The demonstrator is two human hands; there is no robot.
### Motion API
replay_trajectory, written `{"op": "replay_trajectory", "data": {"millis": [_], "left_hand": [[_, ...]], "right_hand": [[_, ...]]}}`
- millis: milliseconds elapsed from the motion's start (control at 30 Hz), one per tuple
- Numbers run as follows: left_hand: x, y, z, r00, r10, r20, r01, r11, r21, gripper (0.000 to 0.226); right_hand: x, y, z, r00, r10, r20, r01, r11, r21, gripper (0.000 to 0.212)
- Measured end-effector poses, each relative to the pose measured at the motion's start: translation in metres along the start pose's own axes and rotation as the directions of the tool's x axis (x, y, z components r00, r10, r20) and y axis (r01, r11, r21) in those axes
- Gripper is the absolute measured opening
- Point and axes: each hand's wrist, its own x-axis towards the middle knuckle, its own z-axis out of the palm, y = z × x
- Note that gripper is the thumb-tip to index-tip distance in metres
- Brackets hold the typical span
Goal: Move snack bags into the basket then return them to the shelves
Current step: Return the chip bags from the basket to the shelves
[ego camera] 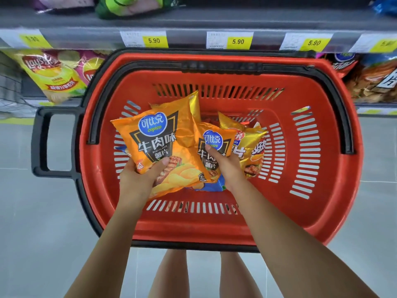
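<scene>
Gripping the lower corner of a large orange Copico bag (159, 145), the left hand (135, 181) holds it over the left half of the red basket (214, 229), thumb on the bag's front. The right hand (225, 166) pinches a smaller orange Copico bag (211, 143) at the basket's middle, thumb pressed on its face. A gold bag (253, 147) lies inside the basket just right of that hand, and a blue bag (211, 187) shows beneath both. Beyond the basket's far rim runs a grey shelf (193, 20) with yellow price tags (238, 41).

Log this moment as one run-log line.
left hand: grips large orange Copico bag | right hand: grips smaller orange Copico bag | both: over red basket | yellow bag: in basket
</scene>
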Motion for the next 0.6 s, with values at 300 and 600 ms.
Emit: {"op": "replay_trajectory", "data": {"millis": [300,600], "left_hand": [[-0.057,0.081,-0.001,0.999,0.047,-0.003,-0.047,0.999,0.021,0.032],[-0.165,0.254,-0.005,0.958,0.285,0.016,-0.284,0.958,-0.027,0.031]], "right_hand": [[-0.079,-0.113,-0.063,0.970,-0.227,-0.088,0.191,0.934,-0.301,0.023],[-0.230,-0.301,-0.164,0.798,-0.594,-0.104,0.434,0.685,-0.585,0.057]]}}
